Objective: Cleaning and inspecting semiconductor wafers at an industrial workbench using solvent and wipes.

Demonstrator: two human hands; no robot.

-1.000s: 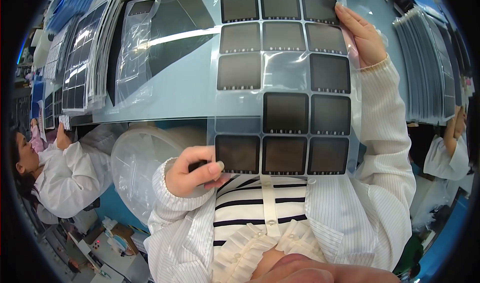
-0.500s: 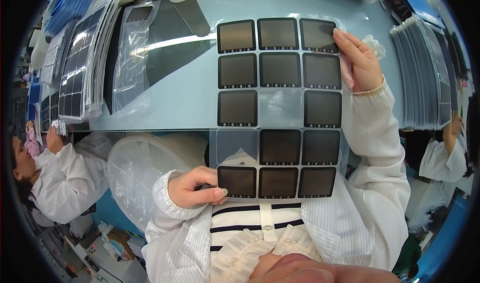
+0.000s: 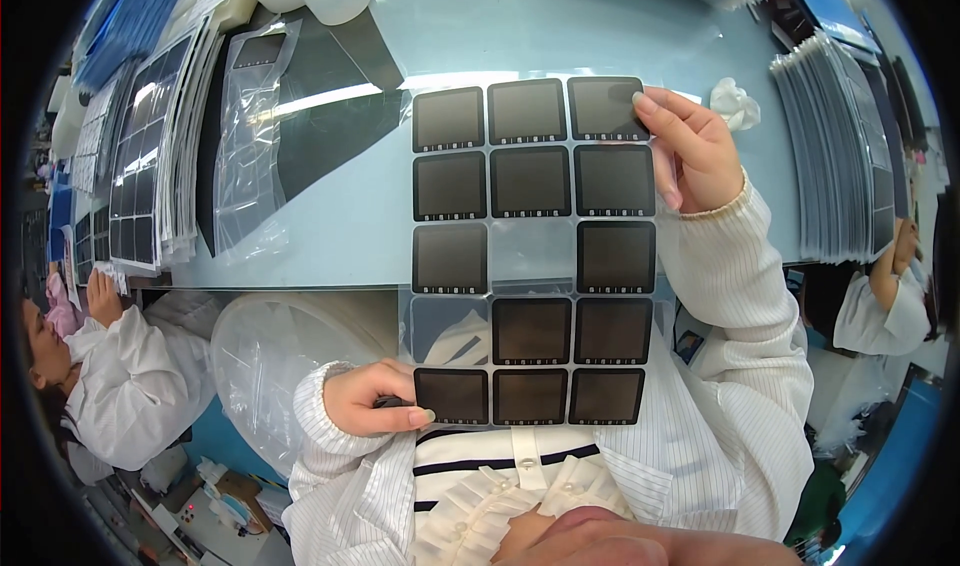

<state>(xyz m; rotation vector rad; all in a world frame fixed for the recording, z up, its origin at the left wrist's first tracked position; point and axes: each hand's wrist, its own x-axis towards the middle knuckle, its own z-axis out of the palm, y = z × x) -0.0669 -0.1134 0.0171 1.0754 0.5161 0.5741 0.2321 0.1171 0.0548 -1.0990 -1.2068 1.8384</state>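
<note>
- Well, the right hand (image 3: pixel 695 151) pinched the top right corner of a clear sheet (image 3: pixel 532 251), with its thumb on the front.
- The left hand (image 3: pixel 368 403) gripped the bottom left corner, thumb on the front too. A small black thing (image 3: pixel 389 402) showed there, too hidden to name.
- So the sheet was between both grips, its dark squares (image 3: pixel 530 181) facing the camera. Two pockets were see-through.
- Just past the right grip, a crumpled white thing (image 3: pixel 735 104) sat on the table (image 3: pixel 480 46).
- Farther right of that grip stood a thick pile of plastic sheets (image 3: pixel 830 151).
- Left of the left grip was a big round tub (image 3: pixel 250 366).
</note>
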